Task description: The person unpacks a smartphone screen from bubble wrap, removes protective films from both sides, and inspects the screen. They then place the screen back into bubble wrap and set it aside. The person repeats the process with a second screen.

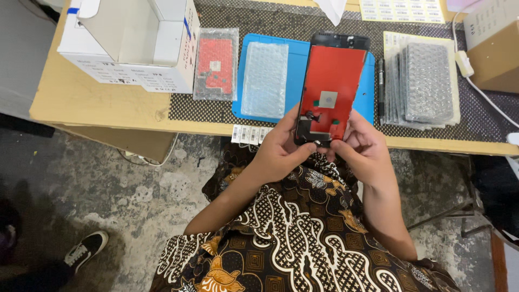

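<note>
Phone screen assembly (pixel 332 86), red-backed, stands upright over the near table edge (pixel 135 116), pinched at its bottom by your left hand (pixel 281 148) and right hand (pixel 362 148). Grip only the edges, and keep fingertips off the flex connector.

A phone screen panel (pixel 331 89) with a red back and black frame stands upright at centre, pinched at its lower end by the left hand (pixel 281 148) and right hand (pixel 363 147). At ten o'clock sits an open white carton (pixel 130 46), with a bagged red screen (pixel 216 64) and a bubble-wrap pouch (pixel 265 79) just right of it. A stack of bubble-wrapped screens (pixel 424 84) lies at two o'clock, white label sheets (pixel 401 11) at one o'clock, and a strip of barcode labels (pixel 250 134) hangs off the table edge beside the left hand.
</note>
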